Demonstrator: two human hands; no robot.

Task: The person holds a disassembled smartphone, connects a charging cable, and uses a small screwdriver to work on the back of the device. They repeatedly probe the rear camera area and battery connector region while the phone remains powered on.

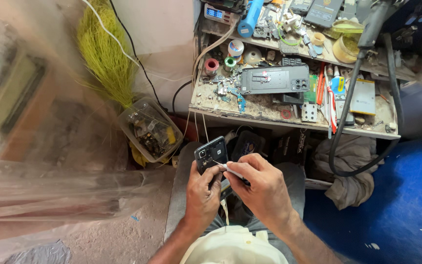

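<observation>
Two hands (206,193), two phones (211,154), one broom (104,51).

Pale plastered wall (164,29) at 12 o'clock, scuffed, with a white cable and a black cable running down it. Low wooden workbench (250,113) at 1 o'clock, top stained and crowded; a raised shelf (367,62) sits behind it. Thick black hose (348,98) loops off the bench edge at 3 o'clock. Yellow-green broom bristles (104,54) lean at 11 o'clock, clear plastic tub (148,131) of small parts just below them. Dusty bare floor (118,234) at 7 o'clock. Blue mat (406,195) at 4 o'clock. Translucent plastic sheeting (40,161) blurs the whole 9 o'clock side. Soft daylight, even.
</observation>
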